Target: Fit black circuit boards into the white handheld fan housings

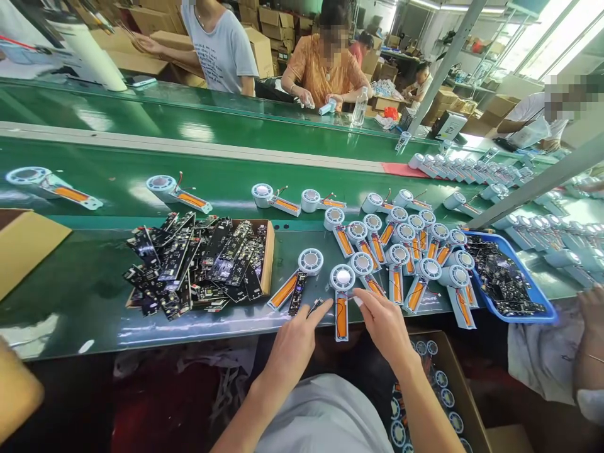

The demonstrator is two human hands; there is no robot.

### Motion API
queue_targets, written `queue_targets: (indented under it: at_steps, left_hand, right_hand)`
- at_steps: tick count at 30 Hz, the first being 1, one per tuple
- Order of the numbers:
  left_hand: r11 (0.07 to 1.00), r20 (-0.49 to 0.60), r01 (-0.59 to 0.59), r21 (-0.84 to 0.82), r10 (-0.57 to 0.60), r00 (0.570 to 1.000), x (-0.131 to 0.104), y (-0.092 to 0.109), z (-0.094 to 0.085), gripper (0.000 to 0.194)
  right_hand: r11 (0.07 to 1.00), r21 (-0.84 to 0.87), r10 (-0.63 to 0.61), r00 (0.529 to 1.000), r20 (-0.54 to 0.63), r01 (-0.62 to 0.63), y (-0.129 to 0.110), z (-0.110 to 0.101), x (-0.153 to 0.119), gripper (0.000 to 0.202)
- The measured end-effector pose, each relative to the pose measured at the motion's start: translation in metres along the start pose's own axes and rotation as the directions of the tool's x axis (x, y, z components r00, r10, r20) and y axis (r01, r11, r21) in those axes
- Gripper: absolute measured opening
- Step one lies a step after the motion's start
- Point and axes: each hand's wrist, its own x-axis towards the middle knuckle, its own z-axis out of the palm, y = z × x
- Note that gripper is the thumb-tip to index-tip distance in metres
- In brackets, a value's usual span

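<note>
A light blue fan unit (341, 308) with an orange strip in its handle lies at the table's front edge between my hands. My left hand (295, 336) is at its left, fingers closed on a small dark circuit board (315, 306). At the unit's right side, my right hand (380, 318) has its thumb and fingers pinched near the thin wires; what they hold is too small to make out. Just left, another fan unit (284, 289) lies beside a black circuit board (297, 294). Several similar units (397, 255) crowd together on the right.
A carton (268, 258) heaped with black boards is at the left; a blue basket (542, 313) of boards stands right. Fan units (182, 192) sit on the green conveyor (221, 173). Below right is a box (455, 371) of units. People work across and at both sides.
</note>
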Motion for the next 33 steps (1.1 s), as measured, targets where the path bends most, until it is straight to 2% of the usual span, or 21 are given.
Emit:
queue_targets:
  at_steps: [2,4,8,12,14,20,26,30,33]
  left_hand:
    - [0.996,0.014,-0.019,0.092,0.018,1.000,-0.002,0.000,-0.004,0.081]
    - [0.991,0.022,-0.039,0.131,0.037,0.999,-0.003,0.001,-0.006,0.082]
    - [0.996,-0.007,-0.084,0.030,0.084,0.996,-0.004,-0.001,-0.005,0.077]
    - [0.990,-0.064,-0.098,-0.104,0.092,0.994,-0.002,-0.001,0.000,0.070]
    - [0.984,-0.075,-0.106,-0.144,0.096,0.992,-0.001,-0.001,0.000,0.068]
    - [0.973,-0.108,-0.094,-0.209,0.072,0.992,0.001,0.001,-0.001,0.059]
    - [0.919,-0.181,-0.124,-0.374,0.059,0.982,0.003,0.008,-0.001,0.042]
    - [0.891,-0.188,-0.110,-0.440,0.028,0.982,0.006,0.011,0.001,0.027]
    - [0.872,-0.199,-0.130,-0.472,0.038,0.979,0.010,0.011,0.002,0.024]
  right_hand:
    - [0.997,-0.034,-0.077,0.996,-0.047,0.075,0.002,0.002,0.004,0.037]
    - [0.995,-0.034,-0.093,0.990,-0.105,0.090,0.002,0.005,0.008,0.036]
    - [0.993,0.097,-0.051,0.985,-0.167,0.067,-0.002,0.010,0.015,0.028]
    - [0.975,0.209,-0.041,0.989,-0.144,0.071,-0.008,0.008,0.020,0.022]
    - [0.965,0.254,-0.038,0.995,-0.096,0.062,-0.011,0.006,0.021,0.019]
    - [0.844,0.514,0.137,0.989,0.064,-0.150,-0.014,0.011,0.016,0.015]
    - [0.881,0.473,0.024,1.000,0.007,-0.024,-0.013,0.018,0.012,0.016]
    - [0.884,0.467,0.004,1.000,-0.004,-0.001,-0.014,0.019,0.013,0.017]
    - [0.875,0.484,-0.018,1.000,0.009,0.012,-0.015,0.018,0.013,0.019]
